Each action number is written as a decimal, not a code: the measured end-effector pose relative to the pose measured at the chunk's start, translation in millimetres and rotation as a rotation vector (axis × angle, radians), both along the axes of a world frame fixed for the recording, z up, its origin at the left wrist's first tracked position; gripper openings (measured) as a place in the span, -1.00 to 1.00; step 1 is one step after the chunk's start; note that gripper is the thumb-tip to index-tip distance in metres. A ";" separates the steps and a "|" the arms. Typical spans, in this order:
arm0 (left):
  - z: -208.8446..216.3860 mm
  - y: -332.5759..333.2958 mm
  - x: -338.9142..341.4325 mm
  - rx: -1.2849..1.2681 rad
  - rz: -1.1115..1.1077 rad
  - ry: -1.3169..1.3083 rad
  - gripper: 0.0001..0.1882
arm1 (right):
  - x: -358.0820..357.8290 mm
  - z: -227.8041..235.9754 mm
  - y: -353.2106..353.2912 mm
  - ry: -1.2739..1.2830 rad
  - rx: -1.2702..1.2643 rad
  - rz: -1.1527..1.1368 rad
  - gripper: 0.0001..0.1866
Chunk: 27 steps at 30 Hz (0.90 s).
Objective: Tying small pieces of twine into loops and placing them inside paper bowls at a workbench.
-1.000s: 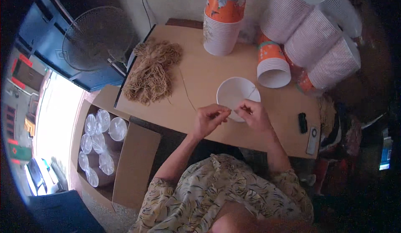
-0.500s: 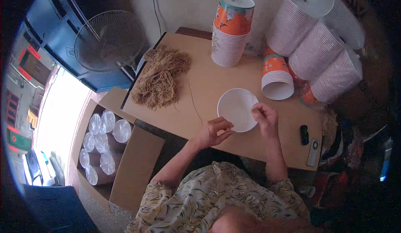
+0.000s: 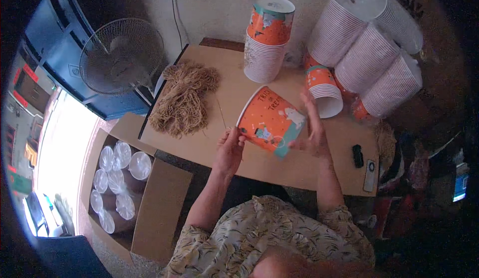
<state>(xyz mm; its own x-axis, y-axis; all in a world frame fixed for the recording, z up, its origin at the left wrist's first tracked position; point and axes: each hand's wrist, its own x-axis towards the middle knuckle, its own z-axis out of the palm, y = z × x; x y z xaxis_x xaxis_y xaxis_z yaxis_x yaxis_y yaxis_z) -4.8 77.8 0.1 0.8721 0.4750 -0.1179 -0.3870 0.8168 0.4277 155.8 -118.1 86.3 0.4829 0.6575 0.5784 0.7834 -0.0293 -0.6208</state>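
An orange paper bucket (image 3: 267, 121) with a white rim, dark lettering, small ghost-like pictures and a teal base band is tilted on its side above the tabletop. My left hand (image 3: 231, 151) pinches it at the rim, on the left. Beside the teal base is my right hand (image 3: 314, 128), smeared by motion, its fingers apart; whether it touches the bucket I cannot tell. Left of the bucket lies a tangled heap of brown twine strands (image 3: 184, 98). One loose strand (image 3: 221, 112) trails from the heap toward my left hand.
A stack of nested buckets (image 3: 264, 56) stands upside down at the back. Another stack (image 3: 327, 96) lies beside several plastic-wrapped stacks (image 3: 366, 58). An open carton (image 3: 162, 203) with bagged buckets is at the left, below a fan (image 3: 121, 56). A dark object (image 3: 358, 156) lies near the right edge.
The bucket has turned from showing its white inside to showing its orange outside. My left hand has moved left and taken its rim; my right hand has opened away from the rim.
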 end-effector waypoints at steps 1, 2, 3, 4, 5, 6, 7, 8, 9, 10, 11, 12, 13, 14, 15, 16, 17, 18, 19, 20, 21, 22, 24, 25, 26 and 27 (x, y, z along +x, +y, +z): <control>1.7 0.6 -0.2 -0.001 0.000 -0.005 -0.87 | -1.1 -11.5 1.7 0.052 0.021 0.030 0.34; 2.9 0.6 -0.2 -0.021 0.006 -0.014 -0.89 | -2.0 -18.6 1.5 0.103 0.043 0.060 0.41; 3.0 1.1 0.0 -0.042 0.013 -0.021 -0.90 | -3.5 -19.3 2.2 0.098 0.042 0.061 0.41; 3.2 0.8 -0.1 -0.041 0.014 -0.028 -0.90 | -4.3 -19.6 3.2 0.107 0.082 0.062 0.45; 3.5 0.0 -0.3 -0.129 0.021 -0.043 -0.91 | -5.5 -19.8 4.5 0.116 0.123 0.064 0.49; 6.1 -1.3 2.6 -0.218 0.022 -0.063 -0.91 | -8.3 -20.9 6.3 0.104 0.124 0.059 0.49; 9.7 -1.9 6.6 -0.218 0.016 -0.075 -0.91 | -11.9 -24.7 10.8 0.189 0.147 0.064 0.52; 13.4 -2.3 11.1 -0.198 0.004 -0.098 -0.91 | -11.9 -24.7 13.8 0.275 0.170 0.068 0.56; 14.9 -1.1 12.6 -0.179 -0.002 -0.117 -0.90 | -9.8 -20.8 15.8 0.267 0.170 0.068 0.56; 16.3 3.4 16.1 -0.179 -0.004 -0.125 -0.90 | -5.7 -14.5 17.5 0.240 0.179 0.071 0.54; 18.8 11.5 22.2 -0.134 -0.061 -0.115 -0.89 | -1.0 -6.7 19.5 0.212 0.188 0.073 0.54; 20.1 20.1 31.9 -0.091 -0.121 -0.103 -0.88 | 1.7 7.8 21.4 0.205 0.185 0.067 0.54; 33.1 34.3 38.5 -0.108 -0.095 -0.088 -0.88 | 2.5 26.0 29.3 0.251 0.187 0.105 0.50; 51.5 48.3 57.2 -0.131 -0.100 -0.083 -0.88 | 7.5 45.8 29.6 0.282 0.188 0.112 0.47; 56.4 79.1 70.0 -0.130 -0.115 -0.167 -0.86 | 17.5 61.2 34.6 0.280 0.190 0.127 0.47; 69.3 96.7 100.3 -0.141 -0.180 -0.275 -0.83 | 34.3 88.6 19.4 0.040 0.188 0.039 0.39; 93.4 109.8 117.2 -0.177 -0.175 -0.221 -0.85 | 56.5 101.0 19.1 -0.167 0.187 -0.012 0.32; 118.8 123.0 131.6 -0.213 -0.167 -0.168 -0.87 | 72.5 120.3 25.2 -0.221 0.149 -0.037 0.32; 122.5 146.8 142.0 -0.109 -0.189 -0.265 -0.90 | 85.6 136.8 46.7 -0.261 0.118 -0.030 0.32; 133.7 155.1 169.1 -0.013 -0.270 -0.391 -0.91 | 89.4 168.2 51.0 -0.305 0.076 -0.093 0.34; 143.0 166.9 194.3 -0.009 -0.274 -0.402 -0.91 | 100.0 188.8 61.6 -0.337 0.041 -0.142 0.36; 152.5 175.0 222.6 -0.006 -0.303 -0.424 -0.91 | 126.2 205.6 69.0 -0.441 0.060 -0.117 0.28; 163.4 187.4 266.4 -0.001 -0.334 -0.454 -0.90 | 162.8 237.6 87.9 -0.441 -0.023 -0.145 0.16; 166.1 194.1 281.3 -0.015 -0.287 -0.449 -0.90 | 175.3 250.0 99.3 -0.424 -0.104 -0.161 0.05; 166.7 201.1 293.6 -0.030 -0.240 -0.443 -0.89 | 186.1 257.5 112.6 -0.430 -0.098 -0.159 0.05; 160.6 209.9 307.4 -0.026 -0.240 -0.446 -0.89 | 192.9 262.3 129.9 -0.343 -0.169 -0.145 0.05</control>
<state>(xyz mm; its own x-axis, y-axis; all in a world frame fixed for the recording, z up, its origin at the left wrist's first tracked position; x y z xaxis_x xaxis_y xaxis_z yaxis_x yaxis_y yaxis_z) 302.6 287.7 160.7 0.9245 0.2573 0.2814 -0.3278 0.9133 0.2417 348.7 11.8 348.6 0.3752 0.6964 0.6118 0.9246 -0.2338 -0.3009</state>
